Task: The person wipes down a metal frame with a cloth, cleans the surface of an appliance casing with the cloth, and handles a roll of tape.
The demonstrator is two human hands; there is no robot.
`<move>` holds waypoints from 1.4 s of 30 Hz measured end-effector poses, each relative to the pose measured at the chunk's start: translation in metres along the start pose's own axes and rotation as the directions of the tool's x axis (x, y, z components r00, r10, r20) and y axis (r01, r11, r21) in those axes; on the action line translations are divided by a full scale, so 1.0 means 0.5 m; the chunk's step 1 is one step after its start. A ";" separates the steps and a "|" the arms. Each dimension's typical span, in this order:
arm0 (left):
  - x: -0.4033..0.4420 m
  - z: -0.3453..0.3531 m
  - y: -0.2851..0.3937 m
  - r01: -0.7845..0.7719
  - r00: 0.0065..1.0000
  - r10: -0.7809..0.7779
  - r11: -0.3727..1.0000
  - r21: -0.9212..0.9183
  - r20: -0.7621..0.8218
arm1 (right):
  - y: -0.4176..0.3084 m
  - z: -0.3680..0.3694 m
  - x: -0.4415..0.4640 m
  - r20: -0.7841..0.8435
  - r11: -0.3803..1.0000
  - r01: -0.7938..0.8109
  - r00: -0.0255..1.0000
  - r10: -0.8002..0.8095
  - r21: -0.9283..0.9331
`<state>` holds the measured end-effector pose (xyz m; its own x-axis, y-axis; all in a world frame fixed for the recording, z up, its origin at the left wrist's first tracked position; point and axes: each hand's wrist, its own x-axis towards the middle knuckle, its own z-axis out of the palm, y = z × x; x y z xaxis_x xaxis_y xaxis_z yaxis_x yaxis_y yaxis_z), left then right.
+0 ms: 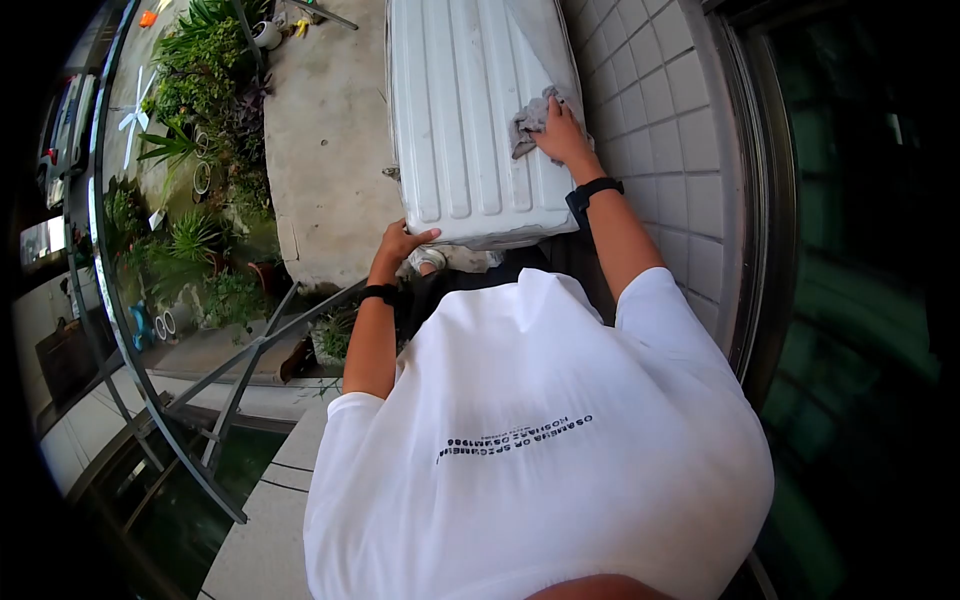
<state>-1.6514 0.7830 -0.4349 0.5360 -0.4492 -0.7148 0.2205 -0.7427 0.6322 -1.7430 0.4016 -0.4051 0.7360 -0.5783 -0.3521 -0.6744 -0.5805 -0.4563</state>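
Note:
A long white casing (pixel 460 120) with raised ribs along its top stretches away in front of me. Its surface shows dirt marks and a greyish film on the right side. My right hand (pixel 563 135) presses a crumpled grey cloth (pixel 528 125) onto the top near the right edge, with its fingers closed on the cloth. At the near left corner, my left hand (pixel 402 242) grips the casing's edge, thumb along the front and the other fingers partly hidden at the side.
A tiled wall (pixel 660 130) runs close along the right, beside a dark glass door frame (pixel 765 200). Concrete paving (pixel 325 140) lies to the left, then potted plants (pixel 200 80). A metal frame (pixel 255 345) stands at lower left. My shoe (pixel 428 260) shows below the casing.

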 end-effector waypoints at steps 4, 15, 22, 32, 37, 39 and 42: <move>0.054 0.020 -0.069 -0.150 0.985 0.139 0.982 -0.115 -0.099 | 0.056 0.024 -0.095 -0.005 0.997 -0.078 0.997 0.078 -0.010; -0.057 0.015 0.093 -0.212 0.909 0.383 0.767 0.605 -0.167 | 0.055 0.040 -0.159 -0.014 0.991 -0.039 0.999 0.037 -0.131; 0.024 0.020 0.044 -0.367 0.773 0.553 0.790 0.491 -0.311 | 0.039 0.008 -0.026 0.012 0.955 0.055 0.998 -0.054 -0.291; 0.019 0.053 0.016 -0.290 0.737 0.547 0.786 0.546 -0.397 | 0.043 -0.032 0.202 -0.048 0.646 0.123 0.970 -0.240 -0.753; -0.004 0.056 0.010 -0.255 0.746 0.559 0.743 0.619 -0.363 | 0.025 0.000 0.195 -0.090 0.502 0.102 0.935 -0.344 -0.859; 0.000 0.057 0.010 -0.289 0.724 0.590 0.729 0.620 -0.356 | 0.007 0.012 0.159 -0.025 0.582 0.218 0.925 -0.379 -0.783; 0.003 0.041 0.008 -0.318 0.733 0.583 0.749 0.581 -0.351 | -0.015 0.043 0.064 0.063 0.655 0.356 0.903 -0.426 -0.666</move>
<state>-1.6665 0.7692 -0.4395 0.8073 -0.5879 -0.0506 -0.4783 -0.7022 0.5274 -1.7130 0.3997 -0.4307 0.9552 -0.2384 -0.1752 -0.2196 -0.9681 0.1204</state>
